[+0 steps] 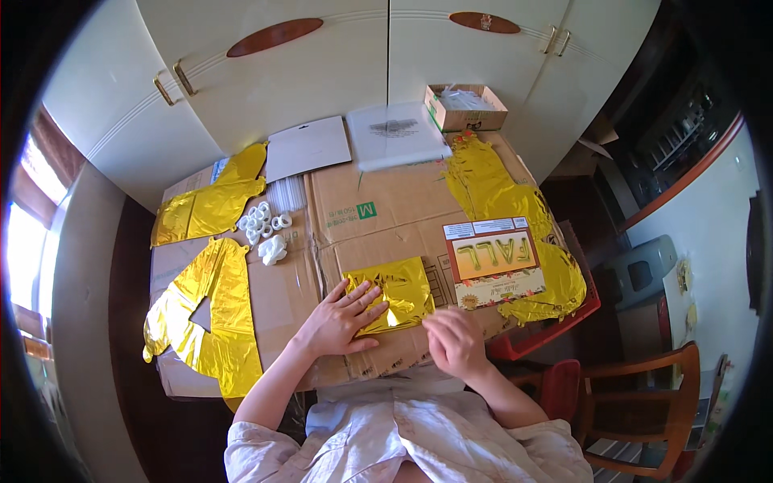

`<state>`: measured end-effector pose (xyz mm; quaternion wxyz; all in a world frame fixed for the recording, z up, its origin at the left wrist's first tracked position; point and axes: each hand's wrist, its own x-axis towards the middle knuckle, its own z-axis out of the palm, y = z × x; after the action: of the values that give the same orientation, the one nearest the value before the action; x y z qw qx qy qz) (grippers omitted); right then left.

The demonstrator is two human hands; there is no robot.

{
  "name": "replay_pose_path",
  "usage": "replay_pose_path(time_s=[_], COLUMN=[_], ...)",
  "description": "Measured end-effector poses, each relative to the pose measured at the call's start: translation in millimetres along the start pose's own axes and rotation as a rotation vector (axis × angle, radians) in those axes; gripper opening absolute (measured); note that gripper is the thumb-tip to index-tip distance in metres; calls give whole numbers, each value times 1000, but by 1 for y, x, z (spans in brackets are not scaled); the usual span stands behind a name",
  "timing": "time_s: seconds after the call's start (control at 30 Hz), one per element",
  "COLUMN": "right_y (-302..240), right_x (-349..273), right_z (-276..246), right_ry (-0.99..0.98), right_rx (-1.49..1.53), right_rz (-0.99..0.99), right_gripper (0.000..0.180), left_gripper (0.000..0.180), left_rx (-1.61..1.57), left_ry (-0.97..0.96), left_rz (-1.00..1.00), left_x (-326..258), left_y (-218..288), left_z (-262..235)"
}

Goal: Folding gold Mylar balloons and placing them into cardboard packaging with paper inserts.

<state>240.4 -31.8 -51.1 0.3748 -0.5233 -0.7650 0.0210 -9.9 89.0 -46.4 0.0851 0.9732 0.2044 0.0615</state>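
Observation:
A gold foil balloon (407, 294), folded into a flat, roughly square packet, lies on the cardboard near the front middle of the table. Flat on its left part rests my left hand (342, 318), fingers spread. My right hand (456, 342) is closed, its fingers curled in beside the packet's lower right corner; whether anything is pinched in them is hidden. Just right of the packet lies a printed card (494, 291) with an autumn design and a picture of gold letter balloons. Its lower part is cream with leaves.
Unfolded gold foil balloons lie left (233, 310), far left (213, 201) and right (499, 189). White tape rings (262, 221), a crumpled white piece (273, 250), clear straws (287, 195), a white card (308, 149), plastic bags (396, 137) and a small box (471, 119) stand farther back. A wooden chair (680, 402) is right.

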Motion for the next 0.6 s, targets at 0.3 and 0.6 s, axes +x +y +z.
replay_pose_path(time_s=[0.3,0.6], right_y=[24,29], right_x=[52,39], right_z=[48,56], right_ry=[-335,-421], right_rx=[-233,-227], right_rz=[-49,-25], right_gripper=[46,54], left_gripper=[70,76], left_rx=[29,59], left_ry=[-5,7], left_rz=[1,-29], left_x=[0,-4], left_y=[1,5], left_z=[1,1])
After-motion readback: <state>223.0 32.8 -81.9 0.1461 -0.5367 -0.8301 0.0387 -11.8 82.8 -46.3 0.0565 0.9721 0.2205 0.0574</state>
